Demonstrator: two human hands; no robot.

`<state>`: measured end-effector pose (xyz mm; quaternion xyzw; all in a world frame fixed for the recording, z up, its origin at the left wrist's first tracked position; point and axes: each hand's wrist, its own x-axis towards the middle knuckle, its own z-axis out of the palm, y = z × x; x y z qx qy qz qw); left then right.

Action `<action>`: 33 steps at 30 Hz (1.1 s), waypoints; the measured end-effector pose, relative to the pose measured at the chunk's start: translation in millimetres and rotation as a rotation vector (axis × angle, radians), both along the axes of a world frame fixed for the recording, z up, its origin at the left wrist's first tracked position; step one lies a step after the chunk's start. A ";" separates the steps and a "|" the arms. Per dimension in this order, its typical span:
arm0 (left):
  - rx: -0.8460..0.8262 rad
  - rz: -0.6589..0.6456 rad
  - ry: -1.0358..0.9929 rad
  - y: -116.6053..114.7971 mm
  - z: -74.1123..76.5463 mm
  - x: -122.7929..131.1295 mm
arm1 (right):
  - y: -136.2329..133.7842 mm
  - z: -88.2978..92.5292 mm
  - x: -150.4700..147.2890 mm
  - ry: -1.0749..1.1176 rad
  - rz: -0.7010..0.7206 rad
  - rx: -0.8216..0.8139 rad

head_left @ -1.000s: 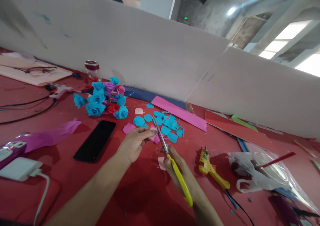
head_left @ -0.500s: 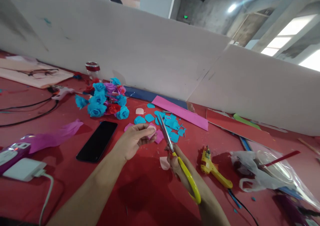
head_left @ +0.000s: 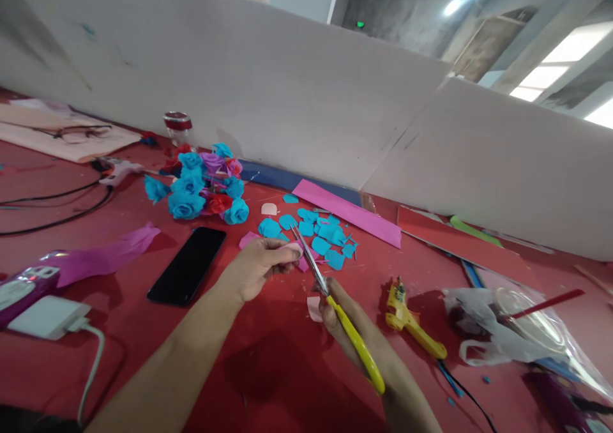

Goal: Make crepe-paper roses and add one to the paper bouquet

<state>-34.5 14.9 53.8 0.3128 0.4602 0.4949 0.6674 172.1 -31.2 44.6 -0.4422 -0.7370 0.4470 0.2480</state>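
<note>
Between the thumb and fingers of my left hand (head_left: 258, 265) is a small pink paper piece (head_left: 295, 249), partly covered by the fingertips. My right hand (head_left: 342, 315) is closed around yellow-handled scissors (head_left: 357, 343). Their blades point up and left and meet the edge of the pink piece. Cut blue paper petals (head_left: 330, 232) lie scattered just beyond the blades, with magenta pieces (head_left: 249, 239) partly behind my left hand. A pale pink petal (head_left: 315, 308) rests on the red table beside my right hand.
Left of my hands lie a black phone (head_left: 188, 267) and a bunch of paper roses (head_left: 191, 187). A yellow glue gun (head_left: 412, 324) and a plastic bag (head_left: 498, 331) are on the right. Behind the petals, a magenta strip (head_left: 349, 214) lies before a white partition (head_left: 297, 94).
The scissors have shifted left, and their blades now reach the pink paper piece in my left hand. My left hand has hardly moved. The view has tilted slightly.
</note>
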 end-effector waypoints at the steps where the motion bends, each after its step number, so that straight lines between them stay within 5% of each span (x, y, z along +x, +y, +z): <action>1: 0.001 -0.004 0.006 0.0 0.8 -0.2 | -0.4 -1.1 0.5 -0.012 -0.011 0.008; 25: 0.102 -0.153 0.192 -1.9 4.6 -21.1 | 7.9 8.1 11.4 -0.153 0.127 0.082; 33: 0.092 -0.126 0.196 -0.5 4.1 -26.6 | 9.8 9.4 12.2 -0.151 0.071 0.073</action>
